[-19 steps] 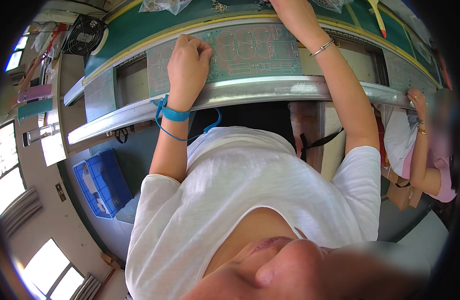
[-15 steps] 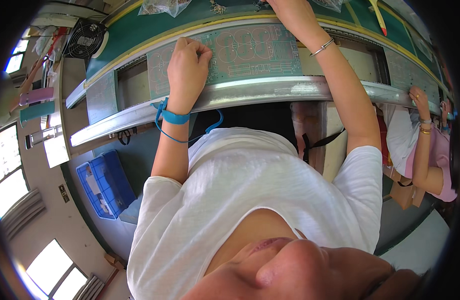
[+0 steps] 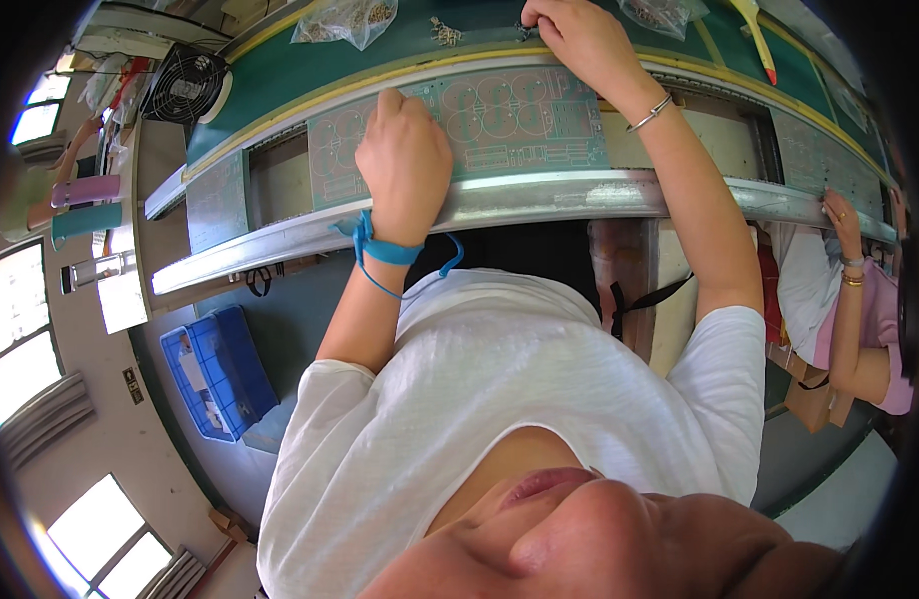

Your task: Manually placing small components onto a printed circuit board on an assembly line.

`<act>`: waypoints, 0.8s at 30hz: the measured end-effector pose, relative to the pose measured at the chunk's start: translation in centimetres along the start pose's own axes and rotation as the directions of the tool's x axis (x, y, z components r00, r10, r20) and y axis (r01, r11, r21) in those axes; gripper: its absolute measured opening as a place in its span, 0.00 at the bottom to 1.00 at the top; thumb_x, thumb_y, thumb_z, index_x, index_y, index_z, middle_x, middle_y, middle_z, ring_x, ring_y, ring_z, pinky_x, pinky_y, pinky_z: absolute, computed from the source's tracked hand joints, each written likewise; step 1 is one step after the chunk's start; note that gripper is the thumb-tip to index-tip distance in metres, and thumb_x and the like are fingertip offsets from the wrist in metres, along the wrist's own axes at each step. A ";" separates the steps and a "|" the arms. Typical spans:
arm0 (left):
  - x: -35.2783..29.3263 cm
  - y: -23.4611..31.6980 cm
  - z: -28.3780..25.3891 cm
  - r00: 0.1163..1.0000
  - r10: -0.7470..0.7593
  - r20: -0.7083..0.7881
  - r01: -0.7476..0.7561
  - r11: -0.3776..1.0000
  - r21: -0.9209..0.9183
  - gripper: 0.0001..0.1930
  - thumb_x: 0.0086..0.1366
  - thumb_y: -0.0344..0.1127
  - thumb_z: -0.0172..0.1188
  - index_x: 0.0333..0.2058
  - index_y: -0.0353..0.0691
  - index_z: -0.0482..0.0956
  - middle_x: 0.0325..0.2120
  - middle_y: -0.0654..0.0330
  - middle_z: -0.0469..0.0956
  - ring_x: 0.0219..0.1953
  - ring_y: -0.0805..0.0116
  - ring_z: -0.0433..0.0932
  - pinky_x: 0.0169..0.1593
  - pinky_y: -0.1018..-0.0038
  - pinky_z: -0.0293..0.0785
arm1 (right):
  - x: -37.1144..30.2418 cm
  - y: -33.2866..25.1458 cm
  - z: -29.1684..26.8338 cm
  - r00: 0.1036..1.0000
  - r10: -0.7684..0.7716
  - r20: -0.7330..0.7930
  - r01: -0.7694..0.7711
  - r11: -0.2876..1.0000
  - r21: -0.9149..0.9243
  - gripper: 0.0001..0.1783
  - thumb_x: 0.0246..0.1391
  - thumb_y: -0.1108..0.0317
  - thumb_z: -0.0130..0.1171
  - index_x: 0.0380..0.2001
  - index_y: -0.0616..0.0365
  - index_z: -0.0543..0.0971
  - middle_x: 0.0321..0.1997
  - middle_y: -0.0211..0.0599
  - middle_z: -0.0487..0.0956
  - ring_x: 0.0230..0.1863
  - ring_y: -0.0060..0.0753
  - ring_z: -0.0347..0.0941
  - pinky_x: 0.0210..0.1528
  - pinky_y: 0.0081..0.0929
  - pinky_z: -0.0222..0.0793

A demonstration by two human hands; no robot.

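Note:
A green circuit board point(image 3: 524, 120) with printed circles and component outlines lies across the metal rails in front of me. My left hand point(image 3: 404, 160), with a blue strap on its wrist, is over the board's left half. Its fingers are curled in, and their tips are hidden behind the back of the hand. Beyond the board, my right hand point(image 3: 579, 42) reaches to the green bench top. Thumb and fingers are drawn together at a small pile of dark parts point(image 3: 524, 30); whatever lies between them is too small to make out.
Small metal parts point(image 3: 445, 33) lie on the green bench top point(image 3: 379, 65), near two plastic bags of parts point(image 3: 347, 20) point(image 3: 663, 12). A yellow-handled brush point(image 3: 756, 40) rests at far right. The front metal rail point(image 3: 539, 192) runs before me. Another person's hand point(image 3: 841, 212) works at right.
My left hand has turned, bringing its back into view, and shifted slightly right over the board. My right hand stays by the dark parts. The whole view has shifted a little.

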State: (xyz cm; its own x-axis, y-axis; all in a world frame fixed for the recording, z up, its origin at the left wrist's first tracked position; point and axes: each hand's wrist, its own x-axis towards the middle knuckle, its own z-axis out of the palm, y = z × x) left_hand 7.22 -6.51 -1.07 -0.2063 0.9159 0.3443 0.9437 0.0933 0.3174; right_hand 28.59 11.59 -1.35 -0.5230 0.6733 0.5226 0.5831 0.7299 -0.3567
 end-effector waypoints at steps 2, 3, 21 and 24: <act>-0.9 0.3 0.2 0.993 0.110 -0.047 -0.106 0.991 0.078 0.02 0.60 0.25 0.63 0.32 0.37 0.83 0.40 0.53 0.78 0.44 0.50 0.82 0.38 0.55 0.80 | 0.0 0.0 0.2 0.999 0.031 0.042 -0.031 1.000 -0.005 0.05 0.65 0.70 0.58 0.37 0.55 0.83 0.37 0.45 0.82 0.41 0.55 0.81 0.44 0.46 0.77; -1.3 0.1 0.1 0.991 0.120 -0.057 -0.115 0.991 0.071 0.02 0.60 0.25 0.63 0.32 0.37 0.83 0.40 0.53 0.78 0.44 0.50 0.82 0.38 0.55 0.80 | -0.1 0.2 0.2 0.999 0.030 0.032 -0.030 0.999 -0.017 0.05 0.65 0.70 0.58 0.37 0.55 0.83 0.37 0.45 0.82 0.41 0.55 0.81 0.44 0.46 0.77; 11.1 5.2 8.5 0.877 0.462 -0.134 -0.477 0.871 -0.118 0.06 0.60 0.33 0.69 0.35 0.42 0.85 0.37 0.54 0.80 0.44 0.51 0.81 0.46 0.57 0.78 | 0.2 0.9 -1.5 0.997 0.054 0.047 -0.056 0.998 0.041 0.04 0.66 0.69 0.63 0.40 0.54 0.84 0.40 0.42 0.80 0.42 0.54 0.80 0.42 0.44 0.74; 11.2 4.8 8.1 0.872 0.481 -0.088 -0.483 0.876 0.001 0.06 0.58 0.32 0.68 0.35 0.42 0.84 0.38 0.56 0.80 0.44 0.55 0.81 0.46 0.61 0.77 | 0.5 0.5 -1.2 0.997 0.051 0.064 -0.055 0.997 0.061 0.05 0.66 0.70 0.63 0.42 0.56 0.84 0.42 0.42 0.81 0.41 0.53 0.80 0.42 0.42 0.74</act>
State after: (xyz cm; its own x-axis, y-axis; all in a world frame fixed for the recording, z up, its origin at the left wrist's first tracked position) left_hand 11.50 7.41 -2.86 0.2511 0.8095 0.5308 0.9264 -0.3599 0.1107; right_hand 29.31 12.16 -0.34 -0.5313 0.7161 0.4527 0.5723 0.6974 -0.4315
